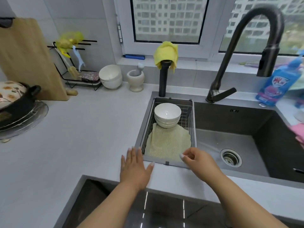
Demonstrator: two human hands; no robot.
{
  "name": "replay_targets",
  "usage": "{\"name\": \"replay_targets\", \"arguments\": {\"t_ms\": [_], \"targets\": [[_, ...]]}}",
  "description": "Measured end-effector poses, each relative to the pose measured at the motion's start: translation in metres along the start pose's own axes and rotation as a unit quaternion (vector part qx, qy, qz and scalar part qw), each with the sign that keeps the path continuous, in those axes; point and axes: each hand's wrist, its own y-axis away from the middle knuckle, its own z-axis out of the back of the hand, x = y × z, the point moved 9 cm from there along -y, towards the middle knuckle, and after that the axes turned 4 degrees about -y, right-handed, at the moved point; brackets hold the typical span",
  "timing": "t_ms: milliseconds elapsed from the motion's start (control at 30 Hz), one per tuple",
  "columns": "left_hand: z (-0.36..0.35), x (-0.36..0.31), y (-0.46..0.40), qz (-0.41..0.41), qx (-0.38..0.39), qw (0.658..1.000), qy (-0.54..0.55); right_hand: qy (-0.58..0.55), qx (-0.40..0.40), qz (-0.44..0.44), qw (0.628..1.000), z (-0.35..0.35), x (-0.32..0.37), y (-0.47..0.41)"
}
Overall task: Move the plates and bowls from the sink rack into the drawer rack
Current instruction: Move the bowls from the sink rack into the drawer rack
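**A:** Entry, head view. Where do you stand with the sink rack?

**B:** The wire-mesh steel sink rack [190, 119] hangs in the left end of your dark steel sink [230, 142]. At its far end sits a stack of white ceramic bowls [167, 115], nested, mouths up; three rims show. The near part holds only a pale yellow-green knitted cloth [167, 142] lying flat on the mesh. No plates visible in the rack.

**A:** And your hands?

**B:** Your left hand [135, 168] lies flat on the pale grey desk [79, 129], fingers [131, 153] straight and spread, tips just at the rack's near-left corner. It holds nothing. Your right hand [197, 160] hangs over the rack's near edge with its fingers loosely curled, thumb and forefinger close together; nothing is between them as far as the view shows.

**A:** Progress, judged?

**B:** Plates look to be out of the rack already; the bowl stack is what remains. The drawer rack itself is not identifiable here: only a dark glossy surface [164, 209] shows below the desk edge. Another pair of white bowls [110, 79] sits by the back wall, outside the rack; whether they count is unclear.

**A:** Next?

**B:** Reach over the cloth to the bowl stack.
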Motion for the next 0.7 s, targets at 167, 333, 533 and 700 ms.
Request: {"name": "replay_targets", "arguments": {"t_ms": [167,333,533,700], "targets": [[0.006,-0.003,-0.025,-0.038,-0.053,0.998,-0.023,0.014,-0.014,-0.02,1.0,-0.006,0.004,-0.029],[0.016,-0.006,-0.043,-0.063,-0.069,0.995,-0.027,-0.028,-0.018,-0.033,0.999,-0.02,0.01,-0.068],[0.02,-0.009,-0.055,-0.079,-0.074,0.994,-0.004,-0.059,-0.066,-0.041,0.995,-0.024,0.028,-0.142],[0.016,-0.01,-0.062,-0.087,-0.096,0.991,0.01,0.004,-0.034,-0.049,0.998,-0.037,0.037,-0.203]]}}
